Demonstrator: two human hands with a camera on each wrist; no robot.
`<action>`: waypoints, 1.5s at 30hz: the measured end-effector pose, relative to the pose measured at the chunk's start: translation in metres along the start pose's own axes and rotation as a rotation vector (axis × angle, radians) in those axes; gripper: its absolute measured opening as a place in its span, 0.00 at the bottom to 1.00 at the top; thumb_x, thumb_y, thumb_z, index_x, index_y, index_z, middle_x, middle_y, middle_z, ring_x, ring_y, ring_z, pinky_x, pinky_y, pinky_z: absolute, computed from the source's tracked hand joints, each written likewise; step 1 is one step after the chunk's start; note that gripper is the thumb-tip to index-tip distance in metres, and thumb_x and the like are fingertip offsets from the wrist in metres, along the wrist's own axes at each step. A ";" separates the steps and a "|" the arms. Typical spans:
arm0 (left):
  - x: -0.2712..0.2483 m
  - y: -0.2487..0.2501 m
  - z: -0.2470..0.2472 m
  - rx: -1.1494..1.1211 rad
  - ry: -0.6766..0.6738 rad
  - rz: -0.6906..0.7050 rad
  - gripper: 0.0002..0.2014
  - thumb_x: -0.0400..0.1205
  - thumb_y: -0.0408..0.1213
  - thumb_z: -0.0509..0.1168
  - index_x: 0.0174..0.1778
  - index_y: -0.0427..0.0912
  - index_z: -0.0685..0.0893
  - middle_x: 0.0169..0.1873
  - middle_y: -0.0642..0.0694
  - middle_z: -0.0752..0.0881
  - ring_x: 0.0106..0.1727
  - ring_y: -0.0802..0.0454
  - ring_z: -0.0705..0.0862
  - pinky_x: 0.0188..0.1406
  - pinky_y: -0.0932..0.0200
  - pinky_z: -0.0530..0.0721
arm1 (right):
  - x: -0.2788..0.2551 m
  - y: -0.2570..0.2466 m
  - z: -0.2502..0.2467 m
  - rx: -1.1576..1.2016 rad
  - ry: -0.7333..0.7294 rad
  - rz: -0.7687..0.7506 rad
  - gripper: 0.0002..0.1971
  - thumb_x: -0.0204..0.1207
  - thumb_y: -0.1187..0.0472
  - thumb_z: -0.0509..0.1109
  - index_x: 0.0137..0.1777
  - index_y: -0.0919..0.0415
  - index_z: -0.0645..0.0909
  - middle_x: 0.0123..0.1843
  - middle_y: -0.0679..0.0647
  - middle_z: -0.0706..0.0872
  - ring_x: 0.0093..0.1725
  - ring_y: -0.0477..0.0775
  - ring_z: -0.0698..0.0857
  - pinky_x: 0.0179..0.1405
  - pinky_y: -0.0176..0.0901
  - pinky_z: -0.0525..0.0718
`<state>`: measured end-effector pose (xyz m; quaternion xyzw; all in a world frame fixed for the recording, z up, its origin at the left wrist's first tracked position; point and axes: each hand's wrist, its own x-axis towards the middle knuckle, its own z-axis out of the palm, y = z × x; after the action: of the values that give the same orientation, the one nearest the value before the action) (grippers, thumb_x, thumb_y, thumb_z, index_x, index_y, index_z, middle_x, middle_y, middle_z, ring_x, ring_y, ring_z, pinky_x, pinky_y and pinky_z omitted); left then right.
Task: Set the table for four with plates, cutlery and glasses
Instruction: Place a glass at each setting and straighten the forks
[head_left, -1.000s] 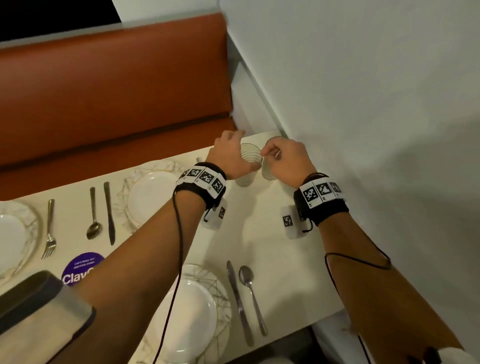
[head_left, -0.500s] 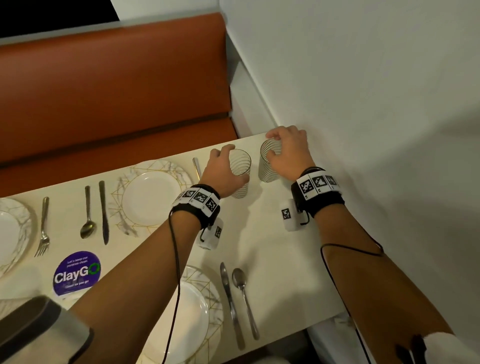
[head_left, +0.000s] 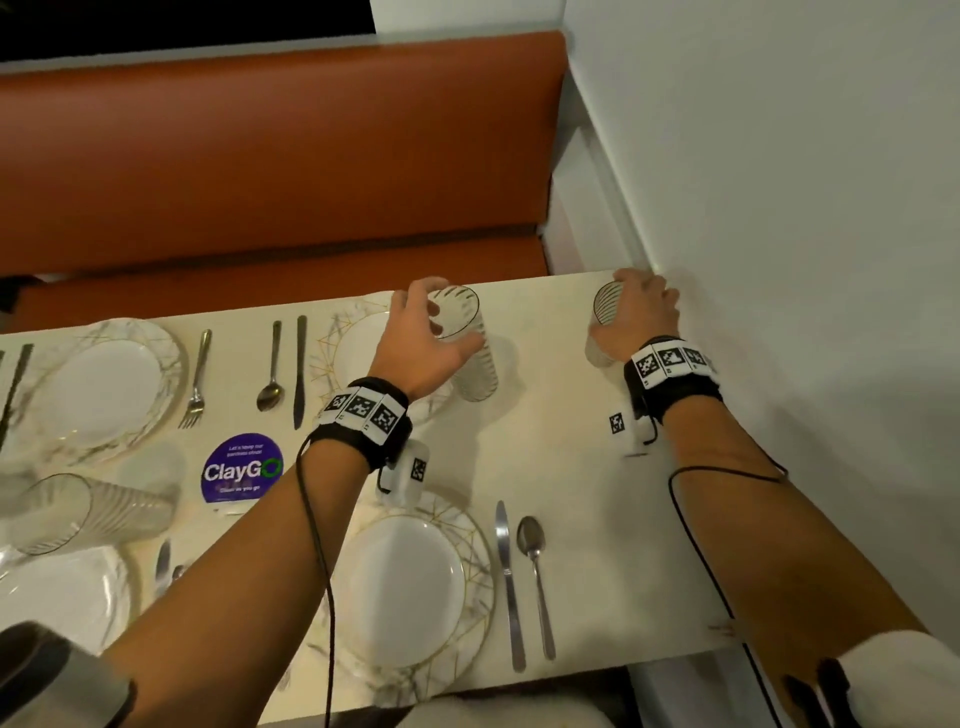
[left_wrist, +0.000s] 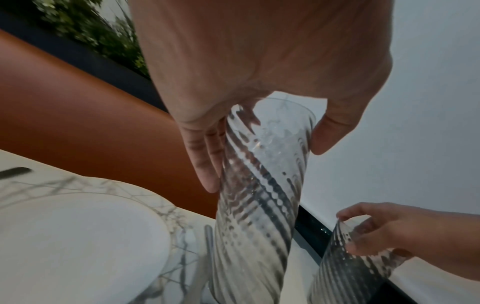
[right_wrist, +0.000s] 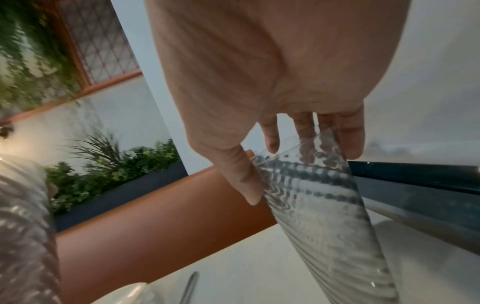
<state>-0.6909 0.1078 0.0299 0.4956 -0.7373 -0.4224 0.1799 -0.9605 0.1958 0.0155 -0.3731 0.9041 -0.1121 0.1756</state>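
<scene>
My left hand (head_left: 441, 325) grips a ribbed clear glass (head_left: 470, 348) by its upper part, upright, just right of the far right plate (head_left: 350, 343). In the left wrist view, fingers (left_wrist: 205, 160) and thumb wrap that glass (left_wrist: 259, 195). My right hand (head_left: 631, 306) grips a second ribbed glass (head_left: 602, 312) at the table's far right corner by the wall. The right wrist view shows this glass (right_wrist: 324, 205) held between thumb and fingers. Whether either glass touches the table I cannot tell.
On the cream table (head_left: 571, 467) the near plate (head_left: 410, 587) has a knife (head_left: 506, 577) and spoon (head_left: 535, 577) to its right. A far left plate (head_left: 104, 384), fork (head_left: 196, 384), spoon (head_left: 270, 374), knife (head_left: 300, 369) and another glass (head_left: 67, 514) lie leftward. An orange bench (head_left: 260, 182) stands behind.
The two glasses were side by side; now my hands have drawn apart, the left glass going toward the far plate and the right glass toward the wall corner.
</scene>
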 end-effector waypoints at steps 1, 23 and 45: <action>-0.001 -0.002 -0.003 -0.002 0.010 -0.006 0.37 0.73 0.53 0.78 0.77 0.56 0.70 0.64 0.48 0.74 0.59 0.49 0.84 0.54 0.51 0.89 | -0.004 -0.004 -0.001 0.021 -0.001 -0.014 0.39 0.67 0.54 0.79 0.78 0.51 0.66 0.76 0.65 0.70 0.76 0.71 0.68 0.75 0.67 0.73; -0.101 -0.146 -0.117 0.074 0.032 -0.117 0.40 0.70 0.42 0.83 0.76 0.50 0.71 0.70 0.46 0.73 0.68 0.44 0.79 0.67 0.41 0.86 | -0.182 -0.149 0.093 0.000 -0.276 -0.219 0.43 0.62 0.49 0.87 0.75 0.48 0.69 0.70 0.60 0.72 0.71 0.65 0.69 0.67 0.58 0.76; -0.109 -0.148 -0.094 -0.096 -0.026 -0.195 0.41 0.73 0.49 0.83 0.79 0.56 0.68 0.78 0.41 0.68 0.77 0.42 0.75 0.76 0.39 0.79 | -0.179 -0.124 0.091 0.071 -0.396 -0.129 0.26 0.68 0.39 0.80 0.62 0.48 0.79 0.65 0.55 0.80 0.65 0.59 0.80 0.59 0.46 0.80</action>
<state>-0.4927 0.1394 -0.0170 0.5504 -0.6668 -0.4791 0.1517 -0.7272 0.2310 0.0156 -0.4388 0.8215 -0.0792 0.3554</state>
